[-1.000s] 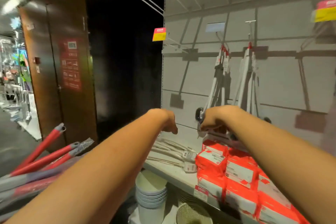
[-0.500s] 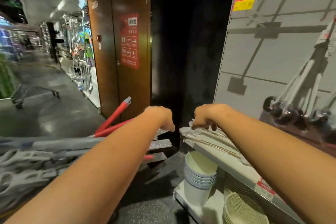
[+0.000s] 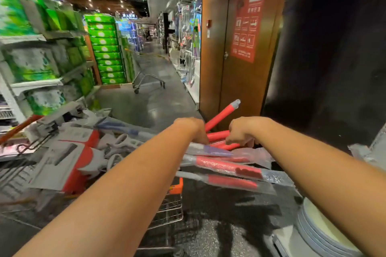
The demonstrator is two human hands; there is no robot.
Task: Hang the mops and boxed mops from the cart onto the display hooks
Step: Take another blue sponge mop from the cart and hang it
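Several red-handled mops [image 3: 221, 115] lie across the cart [image 3: 167, 208], with the boxed mops [image 3: 69, 152] piled to their left. The right hand [image 3: 243, 131] is down on the handles, fingers curled, seemingly gripping one. The left hand [image 3: 193, 129] is just beside it, fingers hidden, grip impossible to tell. Brown door [image 3: 240, 81] behind.
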